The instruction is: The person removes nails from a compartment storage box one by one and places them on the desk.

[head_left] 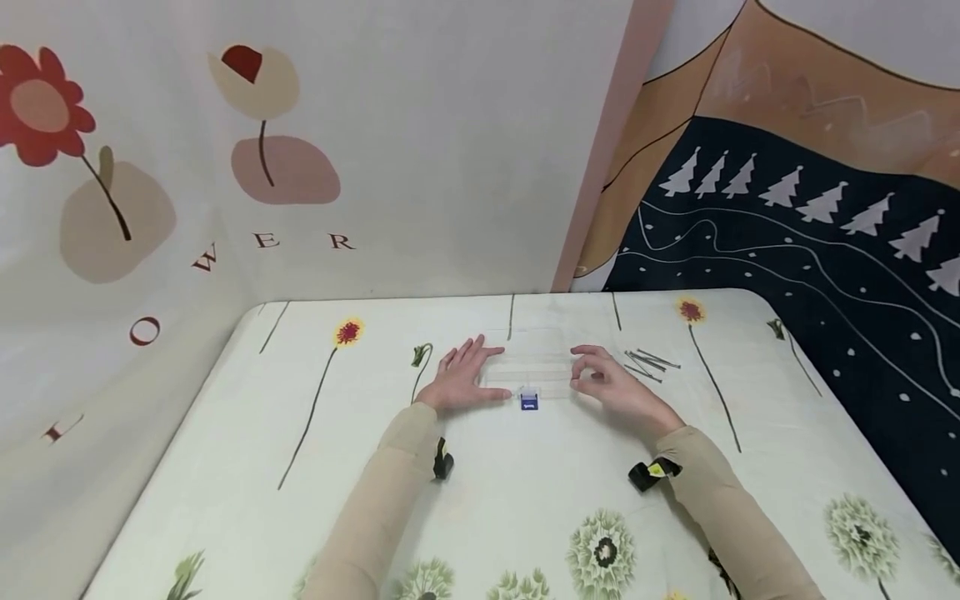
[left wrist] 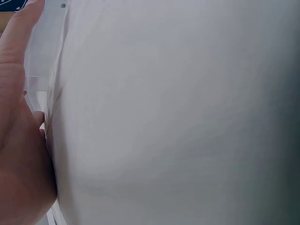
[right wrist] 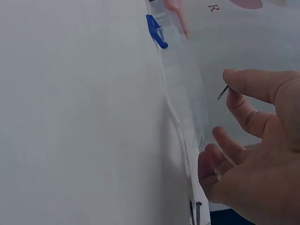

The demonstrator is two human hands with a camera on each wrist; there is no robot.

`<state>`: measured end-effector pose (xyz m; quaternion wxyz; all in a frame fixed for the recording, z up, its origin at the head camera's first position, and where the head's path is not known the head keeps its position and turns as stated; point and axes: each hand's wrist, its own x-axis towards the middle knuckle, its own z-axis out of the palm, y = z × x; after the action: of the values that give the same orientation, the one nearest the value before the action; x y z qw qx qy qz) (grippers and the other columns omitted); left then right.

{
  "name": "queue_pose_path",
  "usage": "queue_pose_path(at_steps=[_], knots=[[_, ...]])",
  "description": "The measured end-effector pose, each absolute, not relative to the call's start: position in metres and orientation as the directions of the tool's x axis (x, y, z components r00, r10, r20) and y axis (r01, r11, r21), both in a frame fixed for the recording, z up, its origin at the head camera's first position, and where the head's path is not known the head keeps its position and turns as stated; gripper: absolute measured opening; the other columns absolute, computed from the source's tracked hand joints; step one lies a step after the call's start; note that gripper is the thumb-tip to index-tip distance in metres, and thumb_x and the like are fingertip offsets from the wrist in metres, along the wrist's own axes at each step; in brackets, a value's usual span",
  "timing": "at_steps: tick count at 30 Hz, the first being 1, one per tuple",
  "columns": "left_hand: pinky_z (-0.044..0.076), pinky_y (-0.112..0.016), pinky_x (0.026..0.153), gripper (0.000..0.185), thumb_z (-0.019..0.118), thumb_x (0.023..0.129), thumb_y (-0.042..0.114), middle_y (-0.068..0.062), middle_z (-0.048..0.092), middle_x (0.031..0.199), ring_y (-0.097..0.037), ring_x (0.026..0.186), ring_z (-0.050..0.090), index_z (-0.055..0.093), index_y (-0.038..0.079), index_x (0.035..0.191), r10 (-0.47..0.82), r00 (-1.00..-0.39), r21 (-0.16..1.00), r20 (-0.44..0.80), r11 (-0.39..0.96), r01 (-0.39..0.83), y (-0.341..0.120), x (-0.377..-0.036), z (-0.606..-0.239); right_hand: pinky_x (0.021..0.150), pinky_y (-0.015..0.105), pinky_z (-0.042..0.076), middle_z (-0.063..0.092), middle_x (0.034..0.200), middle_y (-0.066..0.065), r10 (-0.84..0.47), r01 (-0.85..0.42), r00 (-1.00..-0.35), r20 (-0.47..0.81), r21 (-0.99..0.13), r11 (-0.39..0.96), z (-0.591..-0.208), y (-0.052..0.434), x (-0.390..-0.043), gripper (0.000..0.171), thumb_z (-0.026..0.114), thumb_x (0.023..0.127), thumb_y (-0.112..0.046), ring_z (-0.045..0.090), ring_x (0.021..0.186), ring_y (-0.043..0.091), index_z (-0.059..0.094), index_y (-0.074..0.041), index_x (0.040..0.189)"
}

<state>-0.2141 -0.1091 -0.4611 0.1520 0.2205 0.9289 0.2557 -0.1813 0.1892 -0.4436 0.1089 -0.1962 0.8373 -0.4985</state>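
A clear plastic box (head_left: 536,360) with a blue latch (head_left: 529,402) on its front lies on the table in the head view. My left hand (head_left: 467,377) rests at the box's left end with fingers and thumb spread and fairly straight. At the right end is my right hand (head_left: 613,385); its thumb and forefinger pinch a nail, and the other fingers are loosely bent. The nail's dark pointed end (right wrist: 222,93) sticks out from the fingertips in the right wrist view. Most of that nail is hidden by the fingers.
Several loose nails (head_left: 651,364) lie in a small pile right of the box, just beyond the right hand. A flower-print cloth (head_left: 510,475) covers the table. Behind the table's far edge hangs a printed curtain (head_left: 450,167).
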Motion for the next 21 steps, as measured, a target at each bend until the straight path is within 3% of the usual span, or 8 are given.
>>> queue_pose_path(at_steps=[4,8,21], knots=[[-0.003,-0.046,0.115,0.087,0.063,0.083,0.063,-0.009,-0.002,0.161,-0.025,0.146,-0.004,0.027,0.025,0.153,0.491,-0.852,0.543,-0.181,0.772,0.33,-0.109,-0.213,-0.46,0.095,0.049,0.041,0.054,0.12,0.018,-0.416,-0.234,-0.909,0.027,-0.86,0.454,-0.442,0.202,-0.18,0.006,0.06,0.095,-0.008,0.05,0.111,0.033,0.059,-0.002,0.094],[-0.002,-0.045,0.115,0.087,0.062,0.083,0.063,-0.008,-0.002,0.161,-0.024,0.146,-0.004,0.026,0.025,0.153,0.484,-0.853,0.529,-0.195,0.784,0.324,-0.11,-0.214,-0.46,0.087,0.041,0.047,0.06,0.097,0.009,-0.397,-0.247,-0.917,0.044,-0.844,0.477,-0.443,0.215,-0.181,0.003,0.061,0.094,-0.005,0.056,0.096,0.024,0.059,-0.003,0.093],[-0.002,-0.046,0.115,0.087,0.063,0.083,0.062,-0.009,-0.002,0.161,-0.025,0.146,-0.003,0.027,0.025,0.153,0.48,-0.857,0.519,-0.188,0.789,0.328,-0.109,-0.212,-0.458,0.086,0.028,0.046,0.06,0.097,0.009,-0.33,-0.207,-0.943,0.036,-0.84,0.501,-0.439,0.247,-0.177,0.006,0.06,0.094,-0.005,0.054,0.092,0.019,0.059,0.0,0.097]])
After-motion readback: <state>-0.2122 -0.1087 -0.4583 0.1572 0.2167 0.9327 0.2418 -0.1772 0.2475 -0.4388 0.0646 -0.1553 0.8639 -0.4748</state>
